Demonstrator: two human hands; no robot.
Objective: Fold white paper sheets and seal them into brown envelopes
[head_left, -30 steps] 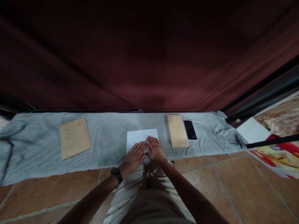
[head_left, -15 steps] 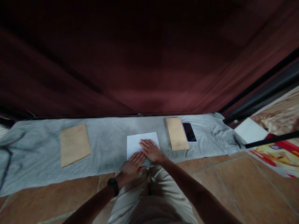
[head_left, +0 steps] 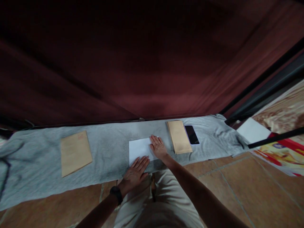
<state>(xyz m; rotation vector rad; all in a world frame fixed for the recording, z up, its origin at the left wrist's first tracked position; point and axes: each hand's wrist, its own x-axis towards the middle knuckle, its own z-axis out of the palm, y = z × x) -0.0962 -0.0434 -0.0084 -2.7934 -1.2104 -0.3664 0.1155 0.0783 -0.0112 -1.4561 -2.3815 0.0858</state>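
Note:
A white sheet of paper (head_left: 140, 148), perhaps folded, lies flat on the grey cloth (head_left: 109, 148) in front of me. My left hand (head_left: 136, 171) rests flat on its near edge, fingers stretched out. At the sheet's right side my right hand (head_left: 158, 148) lies flat with the fingers extended, covering that edge. To the right of this hand is a small stack of brown envelopes (head_left: 180, 136). Far over on the left lies another brown envelope (head_left: 76, 153) with a faint reddish mark in its upper corner.
A smartphone (head_left: 192, 134) with a dark screen lies beside the envelope stack. Dark red fabric (head_left: 152, 79) rises behind the cloth. On the right are black bars (head_left: 275, 138), a white sheet (head_left: 253, 130) and a red and yellow printed package (head_left: 282, 155). Tiled floor (head_left: 220, 186) runs along the front.
My right hand has slid rightward from the middle of the paper to its right edge, away from my left hand. My left hand stays near the front edge. The view has shifted slightly.

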